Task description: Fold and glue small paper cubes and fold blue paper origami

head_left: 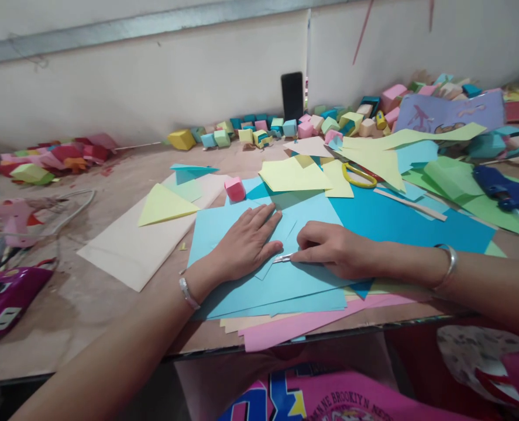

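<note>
My left hand [249,241] lies flat with its fingers stretched out, pressing on a light blue sheet of paper [224,292]. A smaller light blue piece of paper [264,270] shows partly from beneath that hand. My right hand [333,248] is closed around a slim silver tool [282,258], its tip pointing left toward my left thumb and close to the paper. Most of the tool is hidden by my fingers, so its exact kind cannot be told. Thin lines run across the light blue paper between the two hands.
Darker blue paper [399,225], yellow sheets [292,174] and yellow-handled scissors [359,175] lie beyond my hands. A pink paper cube [234,189] sits nearby. Glue guns, one blue [502,187] and one pink [11,219], flank the table. A phone [292,95] stands by the wall among paper cubes.
</note>
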A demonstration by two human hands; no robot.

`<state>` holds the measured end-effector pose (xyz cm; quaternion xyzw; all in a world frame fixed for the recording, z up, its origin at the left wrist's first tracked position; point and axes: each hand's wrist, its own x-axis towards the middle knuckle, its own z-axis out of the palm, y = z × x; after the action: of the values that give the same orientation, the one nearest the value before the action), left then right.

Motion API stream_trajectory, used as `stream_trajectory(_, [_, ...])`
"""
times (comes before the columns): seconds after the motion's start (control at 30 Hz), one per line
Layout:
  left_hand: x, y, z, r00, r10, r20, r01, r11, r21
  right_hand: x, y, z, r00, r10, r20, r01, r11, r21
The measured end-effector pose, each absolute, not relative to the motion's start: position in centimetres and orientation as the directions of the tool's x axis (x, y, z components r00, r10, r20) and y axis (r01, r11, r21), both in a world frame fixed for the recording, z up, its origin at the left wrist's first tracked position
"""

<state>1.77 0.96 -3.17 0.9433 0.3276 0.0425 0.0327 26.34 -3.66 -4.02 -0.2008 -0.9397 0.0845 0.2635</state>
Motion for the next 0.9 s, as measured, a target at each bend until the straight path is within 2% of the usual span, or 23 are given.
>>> stream_trajectory(0.23, [1.8,0.9,-3.4,0.773,0.632,0.064,0.626,-0.775,0.09,26.7,-2.9,-4.1,-0.797,0.393,0.458,0.239,0.903,-0.357])
stream_trajectory(0.57, [1.8,0.9,-3.3,0.773,0.633,0.04,0.629,-0.773,0.082,26.7,-2.9,-3.7,-0.829,0.369,0.421,0.225,0.908,-0.353])
stream_trajectory(0.7, [1.9,0.9,-3.3,0.771,0.636,0.03,0.633,-0.77,0.076,27.1,-2.9,-3.0,-0.858,0.417,0.3,0.297,0.88,-0.372])
stream_trajectory(0.9, [1.9,1.1,-3.5,0.772,0.635,0.03,0.631,-0.772,0.076,27.3,-2.7,-1.3,-0.881,0.468,0.075,0.447,0.872,-0.199])
